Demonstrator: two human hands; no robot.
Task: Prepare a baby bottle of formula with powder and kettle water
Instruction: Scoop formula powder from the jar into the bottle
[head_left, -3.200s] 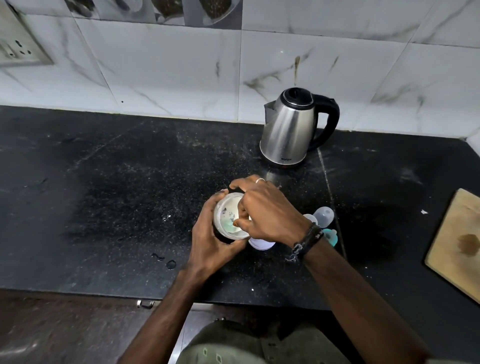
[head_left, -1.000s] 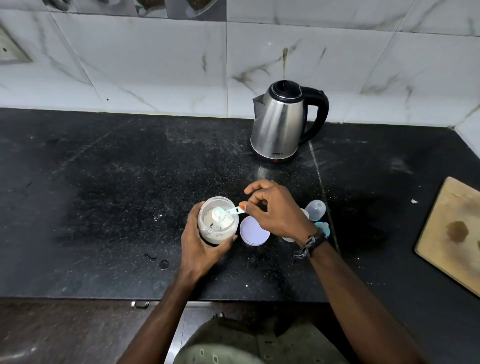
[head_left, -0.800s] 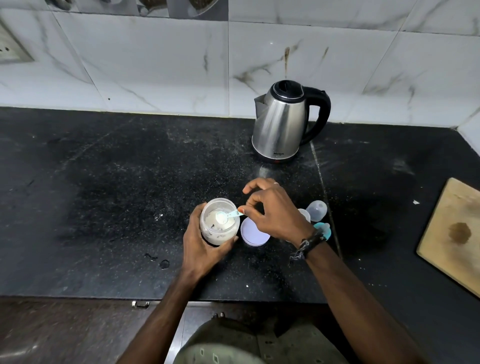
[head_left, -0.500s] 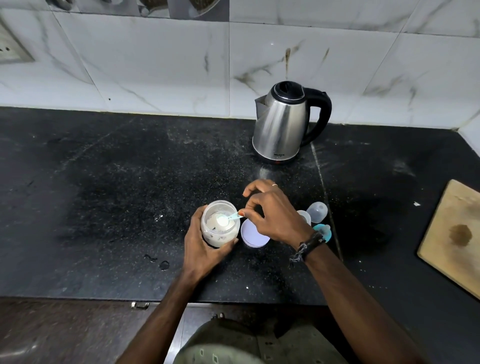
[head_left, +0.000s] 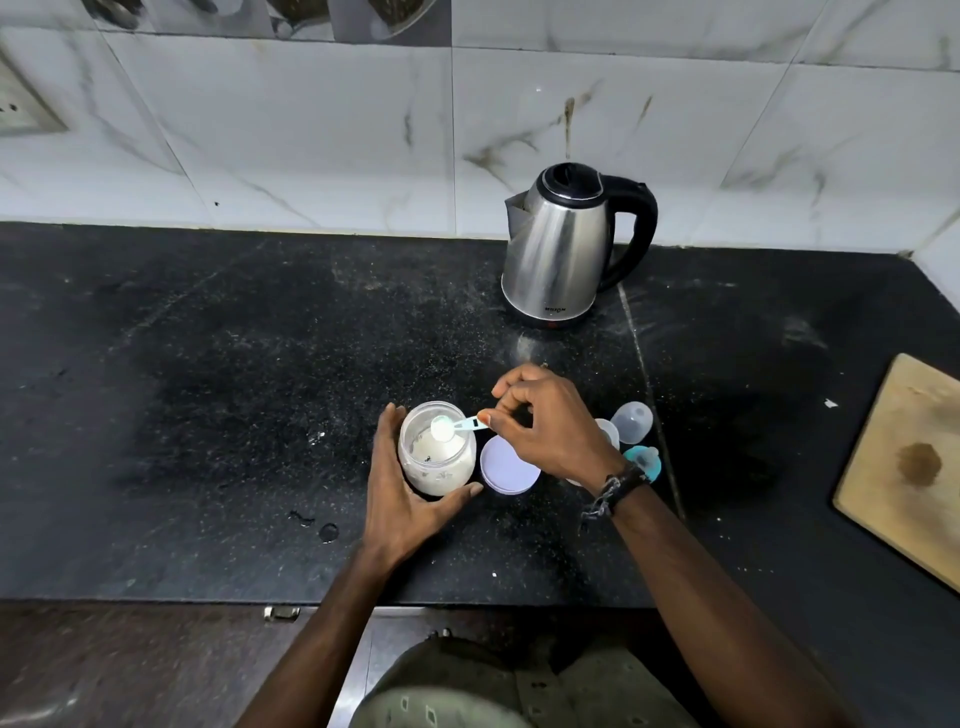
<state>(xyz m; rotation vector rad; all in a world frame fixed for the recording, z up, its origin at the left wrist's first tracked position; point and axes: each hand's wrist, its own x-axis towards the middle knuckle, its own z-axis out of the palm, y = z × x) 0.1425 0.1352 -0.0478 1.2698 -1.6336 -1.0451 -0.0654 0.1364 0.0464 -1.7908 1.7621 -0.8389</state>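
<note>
One stainless-steel electric kettle with black handle (head_left: 556, 254). One clear round powder jar (head_left: 437, 456). One small blue plastic scoop (head_left: 453, 427). One flat white round lid (head_left: 508, 465). One clear dome-shaped cap (head_left: 632, 422). One teal bottle ring (head_left: 645, 461), partly hidden. One wooden cutting board (head_left: 906, 473). Two hands: left (head_left: 402, 493), right (head_left: 545, 423).

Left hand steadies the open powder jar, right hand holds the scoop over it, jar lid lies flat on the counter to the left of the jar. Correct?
Not quite. In the head view the lid lies flat on the counter to the right of the jar, under the right hand, not on the left. The rest holds: the left hand steadies the open jar and the right hand holds the scoop over it.
</note>
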